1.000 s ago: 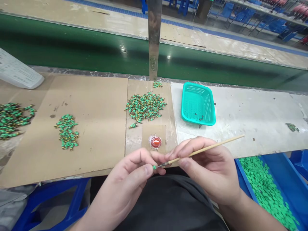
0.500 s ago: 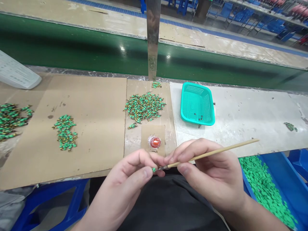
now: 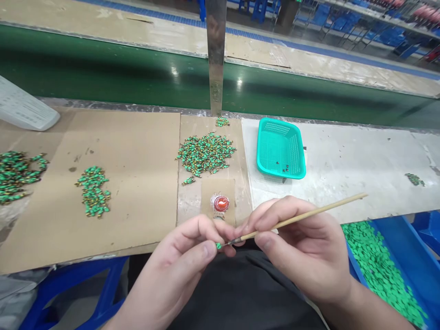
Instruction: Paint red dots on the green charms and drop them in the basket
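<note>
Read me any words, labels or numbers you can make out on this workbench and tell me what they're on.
None can be read.
White sheet at the left edge: rows of faint print, too small and blurred to read.
Red paint pot: no legible label.
Teal basket, brush, green pieces: no text visible.

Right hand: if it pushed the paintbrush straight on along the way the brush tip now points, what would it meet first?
The right hand holds the paintbrush with its tip aimed left and slightly down. First in that line is the small green piece pinched in the left hand; the tip looks at or almost on it, though depth is unclear.
</note>
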{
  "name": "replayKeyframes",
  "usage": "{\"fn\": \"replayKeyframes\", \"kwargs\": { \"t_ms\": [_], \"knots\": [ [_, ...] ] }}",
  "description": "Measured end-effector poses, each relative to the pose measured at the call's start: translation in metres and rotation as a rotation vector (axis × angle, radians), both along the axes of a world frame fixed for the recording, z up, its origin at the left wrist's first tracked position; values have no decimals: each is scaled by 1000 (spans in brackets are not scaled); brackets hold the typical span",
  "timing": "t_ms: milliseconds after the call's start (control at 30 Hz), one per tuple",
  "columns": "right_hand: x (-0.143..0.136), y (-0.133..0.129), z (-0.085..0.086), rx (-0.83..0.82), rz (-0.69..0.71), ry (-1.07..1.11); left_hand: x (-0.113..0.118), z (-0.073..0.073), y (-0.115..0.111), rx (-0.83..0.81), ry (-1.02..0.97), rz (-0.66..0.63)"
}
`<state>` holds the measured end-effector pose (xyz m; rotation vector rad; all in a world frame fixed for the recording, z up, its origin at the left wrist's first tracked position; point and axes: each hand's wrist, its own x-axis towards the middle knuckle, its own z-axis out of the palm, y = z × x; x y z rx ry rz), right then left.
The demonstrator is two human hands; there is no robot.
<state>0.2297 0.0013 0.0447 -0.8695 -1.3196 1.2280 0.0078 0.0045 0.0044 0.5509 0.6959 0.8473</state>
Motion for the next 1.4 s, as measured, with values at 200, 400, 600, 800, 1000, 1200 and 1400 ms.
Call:
{"fn": "replayKeyframes", "kwargs": {
  "t_ms": [200,400,600,800,1000,1200,1400],
  "knots": [
    [0,3,5,68,-13,-117,-2,-2,-3,-2,32,17],
    [1,8,15,208,7,-317,0,-2,-1,16,107,18],
    [3,10,17,258,33,-401,1,-5,0,38,133,29],
    [1,9,15,258,20,-373,-2,-4,-3,36,130,33],
    [1,10,11,239,12,-347,-1,-5,-2,45,154,35],
    [-2,8,6,141,-23,-226,-1,-3,-1,23,93,5],
    [-2,4,4,71,-47,-144,-3,-4,-2,16,55,-28]
  ]
}}
